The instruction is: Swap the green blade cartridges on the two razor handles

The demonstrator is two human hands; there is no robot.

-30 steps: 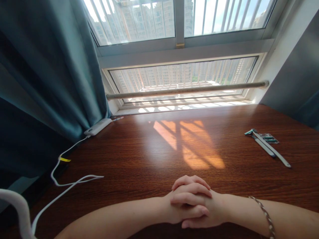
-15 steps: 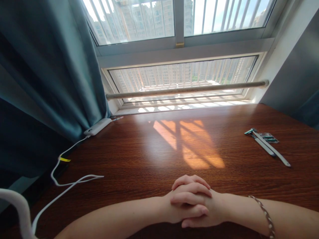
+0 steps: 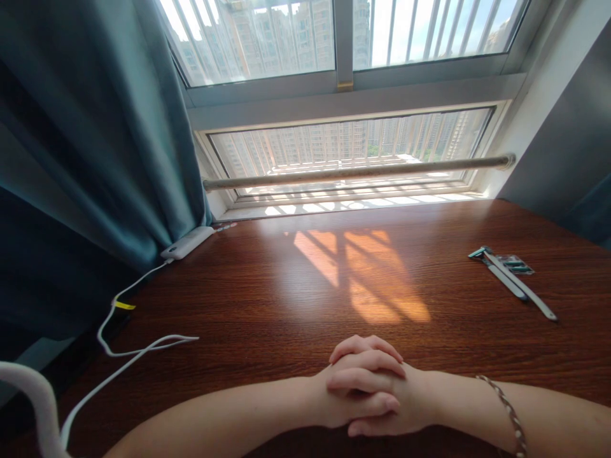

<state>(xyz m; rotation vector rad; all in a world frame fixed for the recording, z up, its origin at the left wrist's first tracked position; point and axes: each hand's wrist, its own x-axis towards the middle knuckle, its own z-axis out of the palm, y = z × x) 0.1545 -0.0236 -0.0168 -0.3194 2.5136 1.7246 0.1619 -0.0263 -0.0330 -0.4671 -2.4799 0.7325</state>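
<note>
My left hand (image 3: 334, 407) and my right hand (image 3: 420, 397) rest clasped together on the dark wooden table (image 3: 267, 299) near its front edge. Their fingers are interlaced and closed, and nothing shows between them. My right wrist wears a braided bracelet (image 3: 510, 413). Two slim grey razors (image 3: 513, 280) with green heads lie far to the right, well apart from both hands, beside a small clear pack of green blade heads (image 3: 518, 264).
A white power bank (image 3: 188, 242) lies at the table's back left corner, and its white cable (image 3: 128, 346) trails along the left edge. A teal curtain (image 3: 86, 146) hangs on the left. Behind the table is a window with a horizontal rod (image 3: 358, 172).
</note>
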